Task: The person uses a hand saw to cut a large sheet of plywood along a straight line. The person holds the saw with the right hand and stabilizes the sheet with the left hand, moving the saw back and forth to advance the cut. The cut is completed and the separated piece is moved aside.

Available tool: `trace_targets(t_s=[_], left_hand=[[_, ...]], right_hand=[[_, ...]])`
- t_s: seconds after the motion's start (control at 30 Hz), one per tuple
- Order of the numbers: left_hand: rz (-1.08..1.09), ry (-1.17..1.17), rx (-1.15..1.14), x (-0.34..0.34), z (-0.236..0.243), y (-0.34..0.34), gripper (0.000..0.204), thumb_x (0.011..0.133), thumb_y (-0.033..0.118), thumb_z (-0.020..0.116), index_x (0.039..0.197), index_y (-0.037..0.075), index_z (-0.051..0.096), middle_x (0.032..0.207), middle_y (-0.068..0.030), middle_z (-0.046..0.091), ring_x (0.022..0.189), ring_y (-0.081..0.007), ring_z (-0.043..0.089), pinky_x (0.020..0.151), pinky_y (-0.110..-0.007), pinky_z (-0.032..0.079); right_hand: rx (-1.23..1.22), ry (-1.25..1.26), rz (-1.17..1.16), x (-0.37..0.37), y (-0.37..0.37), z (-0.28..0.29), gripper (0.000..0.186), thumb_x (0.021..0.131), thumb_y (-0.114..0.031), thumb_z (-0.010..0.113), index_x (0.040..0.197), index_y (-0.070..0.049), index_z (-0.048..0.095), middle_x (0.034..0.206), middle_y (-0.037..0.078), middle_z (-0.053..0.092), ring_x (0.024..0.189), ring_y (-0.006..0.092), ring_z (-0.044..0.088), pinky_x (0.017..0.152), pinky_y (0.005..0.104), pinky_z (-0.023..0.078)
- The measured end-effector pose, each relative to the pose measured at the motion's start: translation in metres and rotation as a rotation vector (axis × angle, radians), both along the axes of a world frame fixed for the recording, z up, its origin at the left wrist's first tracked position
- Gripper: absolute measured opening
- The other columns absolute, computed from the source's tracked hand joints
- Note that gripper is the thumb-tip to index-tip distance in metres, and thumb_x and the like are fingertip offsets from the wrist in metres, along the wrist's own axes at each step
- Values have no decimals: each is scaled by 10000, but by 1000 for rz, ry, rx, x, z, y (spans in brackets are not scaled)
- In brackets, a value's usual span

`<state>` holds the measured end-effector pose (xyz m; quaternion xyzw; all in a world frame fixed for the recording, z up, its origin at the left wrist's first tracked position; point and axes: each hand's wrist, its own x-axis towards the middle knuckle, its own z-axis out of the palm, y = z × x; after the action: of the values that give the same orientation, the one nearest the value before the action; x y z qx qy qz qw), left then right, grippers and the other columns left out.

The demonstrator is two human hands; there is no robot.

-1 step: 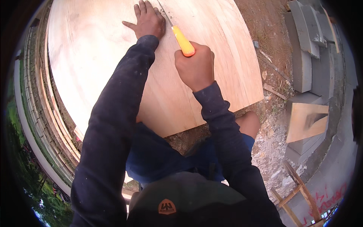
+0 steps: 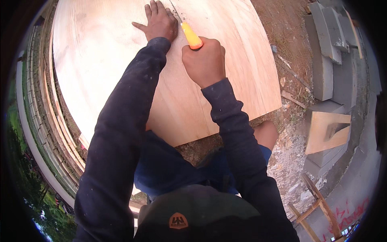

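Observation:
A large pale plywood sheet [image 2: 238, 68] lies before me. My left hand [image 2: 159, 25] rests on its upper part with fingers spread. Just right of those fingers is a thin saw blade [image 2: 176, 12], with small dark bits beside it. My right hand [image 2: 204, 61] is closed round the saw's yellow and orange handle [image 2: 190, 34], below and right of my left hand.
Grey blocks [image 2: 322, 72] are stacked at the right, near a square wooden board [image 2: 326, 133] and a wooden frame [image 2: 316, 195]. Long timber strips [image 2: 60, 117] run along the left. My bent legs [image 2: 169, 161] are below the sheet's near edge, over dirt ground.
My right hand and the saw handle have moved forward and slightly left along the blade's line. My left hand stays spread on the sheet, in nearly the same place.

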<state>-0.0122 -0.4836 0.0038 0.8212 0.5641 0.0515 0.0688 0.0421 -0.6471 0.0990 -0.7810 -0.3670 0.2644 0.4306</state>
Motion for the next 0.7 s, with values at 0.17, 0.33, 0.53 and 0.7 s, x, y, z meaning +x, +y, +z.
trace_targets(t_s=[0.17,0.33,0.53,0.7], left_hand=[[32,-93,8,-26,-11,11,591,1059,287,302,1565,-11,238,1664,-152,196,1550,-302,128,1167,-723,6],[-7,-137,211,-21,-26,25,556,1052,302,321,1544,45,291,1648,-117,240,1543,-289,153,1125,-782,53],[-25,-148,273,-16,-37,25,535,1044,303,356,1532,84,324,1641,-89,264,1531,-287,199,1095,-822,83],[-20,-156,219,-18,-32,23,539,1052,303,346,1529,57,308,1626,-119,272,1523,-311,201,1106,-796,88]], right_hand=[[-60,248,-73,-33,-138,25,213,844,18,603,1035,59,689,724,89,615,601,109,540,605,266,484],[-98,61,14,-46,-260,74,371,800,55,593,1161,105,661,923,190,724,747,178,711,706,267,537],[-9,103,-6,0,-27,4,169,811,-92,635,845,70,665,631,254,602,590,412,629,584,424,486],[89,150,-88,-9,-31,-8,185,799,-83,632,705,63,567,543,201,492,471,218,515,527,381,431]])
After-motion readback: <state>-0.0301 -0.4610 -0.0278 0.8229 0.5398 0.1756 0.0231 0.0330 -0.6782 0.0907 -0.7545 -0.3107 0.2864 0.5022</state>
